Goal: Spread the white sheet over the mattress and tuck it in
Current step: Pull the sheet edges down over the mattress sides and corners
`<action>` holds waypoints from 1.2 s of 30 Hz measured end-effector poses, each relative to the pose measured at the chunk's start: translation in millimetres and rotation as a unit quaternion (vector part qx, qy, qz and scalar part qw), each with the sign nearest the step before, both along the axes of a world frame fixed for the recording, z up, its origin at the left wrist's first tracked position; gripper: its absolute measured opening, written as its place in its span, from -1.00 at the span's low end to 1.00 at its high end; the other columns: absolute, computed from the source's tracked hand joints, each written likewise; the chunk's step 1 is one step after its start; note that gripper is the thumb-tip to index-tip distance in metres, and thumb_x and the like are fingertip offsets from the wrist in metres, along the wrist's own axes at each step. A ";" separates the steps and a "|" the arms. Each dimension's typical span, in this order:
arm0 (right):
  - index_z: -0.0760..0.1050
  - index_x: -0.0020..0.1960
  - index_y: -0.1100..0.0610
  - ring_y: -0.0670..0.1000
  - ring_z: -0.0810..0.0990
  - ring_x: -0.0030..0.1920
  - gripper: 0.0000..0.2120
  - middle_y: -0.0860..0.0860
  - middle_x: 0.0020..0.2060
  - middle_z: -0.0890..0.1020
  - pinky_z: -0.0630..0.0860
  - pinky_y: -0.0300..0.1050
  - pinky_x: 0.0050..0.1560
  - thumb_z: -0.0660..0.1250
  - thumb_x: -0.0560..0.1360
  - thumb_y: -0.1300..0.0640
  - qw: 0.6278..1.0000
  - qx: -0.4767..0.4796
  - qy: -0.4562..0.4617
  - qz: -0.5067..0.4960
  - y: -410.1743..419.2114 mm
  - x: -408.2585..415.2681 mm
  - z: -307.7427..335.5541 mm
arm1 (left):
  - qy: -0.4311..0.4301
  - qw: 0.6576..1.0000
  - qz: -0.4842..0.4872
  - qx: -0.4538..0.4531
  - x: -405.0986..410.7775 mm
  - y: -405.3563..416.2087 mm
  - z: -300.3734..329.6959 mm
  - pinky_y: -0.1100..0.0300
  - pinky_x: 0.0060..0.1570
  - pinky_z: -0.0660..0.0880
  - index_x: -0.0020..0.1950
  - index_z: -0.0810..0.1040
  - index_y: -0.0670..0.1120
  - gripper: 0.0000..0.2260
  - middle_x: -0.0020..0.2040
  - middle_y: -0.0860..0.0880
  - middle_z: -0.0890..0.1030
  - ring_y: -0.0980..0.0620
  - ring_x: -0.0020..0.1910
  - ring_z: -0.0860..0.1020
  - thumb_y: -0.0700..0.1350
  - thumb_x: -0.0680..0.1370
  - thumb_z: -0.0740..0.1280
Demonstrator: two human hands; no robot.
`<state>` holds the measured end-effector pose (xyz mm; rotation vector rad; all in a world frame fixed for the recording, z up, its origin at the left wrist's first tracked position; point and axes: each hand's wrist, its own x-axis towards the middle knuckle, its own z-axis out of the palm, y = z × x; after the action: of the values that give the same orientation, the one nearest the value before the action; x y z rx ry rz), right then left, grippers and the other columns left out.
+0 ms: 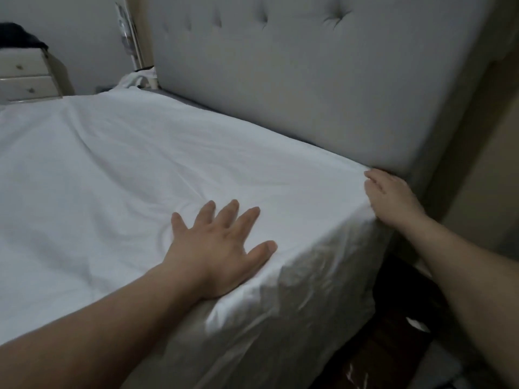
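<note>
The white cotton sheet (140, 169) lies spread over the mattress top, lightly creased, and hangs down the near side in crumpled folds near the corner by the headboard. The left hand (222, 248) rests flat on the sheet close to the near edge, fingers straight and splayed, grasping nothing; small wrinkles ring its fingertips. The right hand (390, 197) sits at the mattress corner, touching the sheet where it meets the headboard; its fingers lie fairly straight along the fabric, and whether they pinch any cloth underneath cannot be told. The pale grey tufted upholstered headboard (309, 80) stands upright along the far edge of the bed. Beyond the bed's far side stands a cream chest of drawers (26, 77) with small knobs, against a pale wall (84, 29). Dark flooring (393, 346) shows below the corner.
</note>
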<state>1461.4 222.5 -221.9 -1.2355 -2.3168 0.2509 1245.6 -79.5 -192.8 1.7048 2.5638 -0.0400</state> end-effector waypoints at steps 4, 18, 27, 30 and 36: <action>0.42 0.49 0.06 0.21 0.34 0.49 -0.53 0.10 0.52 0.40 0.28 0.13 0.48 0.02 0.70 -0.11 0.992 -0.035 0.050 -0.107 -12.4 6.0 -9.7 | 0.005 1.000 0.002 0.005 2.0 -1.1 -0.9 -0.49 0.47 -0.03 0.61 -0.26 0.29 -0.19 0.69 0.14 -0.13 -0.09 0.66 -0.12 0.59 0.42 -0.30; 0.21 0.64 0.06 0.22 0.29 0.56 -0.40 0.13 0.60 0.29 0.21 0.08 0.56 0.04 0.69 -0.19 0.834 -0.244 0.416 -0.268 -75.5 -6.7 -59.8 | 0.017 1.000 0.001 0.017 -0.4 0.4 -4.6 -0.48 0.45 0.06 0.59 -0.24 0.31 -0.14 0.68 0.16 -0.08 -0.07 0.66 -0.07 0.61 0.34 -0.36; 0.05 0.69 -0.04 0.21 0.24 0.59 -0.29 0.09 0.64 0.22 0.15 0.10 0.59 -0.08 0.66 -0.37 0.843 -0.413 0.301 -0.170 -99.9 -22.7 -110.2 | 0.013 1.000 0.005 0.020 0.6 1.0 -4.3 -0.48 0.45 0.05 0.60 -0.21 0.32 -0.11 0.68 0.17 -0.07 -0.07 0.66 -0.05 0.62 0.30 -0.36; 0.17 0.65 0.14 0.25 0.27 0.57 -0.35 0.20 0.62 0.23 0.21 0.04 0.56 -0.03 0.71 -0.24 0.870 -0.392 0.228 -0.192 -93.0 -18.6 -121.0 | 0.015 0.999 0.005 0.030 1.9 1.2 -5.7 -0.49 0.45 0.05 0.60 -0.19 0.32 -0.12 0.68 0.17 -0.05 -0.07 0.66 -0.04 0.62 0.31 -0.35; -0.09 0.69 -0.08 0.12 0.09 0.64 -0.30 -0.03 0.68 0.03 0.13 0.15 0.61 0.18 0.65 0.04 0.947 -0.106 0.255 -0.164 -124.5 -11.5 -88.6 | 0.013 0.999 0.004 0.032 1.5 0.9 -7.7 -0.49 0.45 0.05 0.59 -0.16 0.33 -0.17 0.68 0.16 -0.02 -0.07 0.66 -0.03 0.61 0.36 -0.32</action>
<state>1450.0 98.0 -310.5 -1.4332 -1.6479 0.6314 1247.1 -78.6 -200.4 1.7261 2.6178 0.0208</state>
